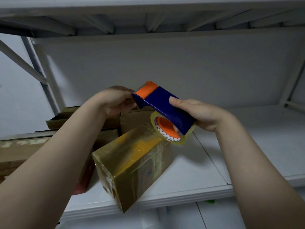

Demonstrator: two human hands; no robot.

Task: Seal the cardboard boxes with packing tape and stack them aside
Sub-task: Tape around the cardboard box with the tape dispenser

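Note:
A blue and orange tape dispenser (162, 104) with a roll of clear packing tape (171, 134) hangs in the air above the shelf. My right hand (198, 114) grips its blue body from the right, thumb on top. My left hand (115, 100) pinches the dispenser's orange front end, where the tape comes out. Below them a cardboard box (132, 164) wrapped in glossy clear tape lies skewed on the white shelf (206, 171), one corner jutting over the front edge.
Several more cardboard boxes (21, 151) are piled at the left behind my left forearm, one small box (135, 118) standing behind the taped one. An upper shelf (148, 17) runs overhead. A metal upright (41, 71) stands at the left.

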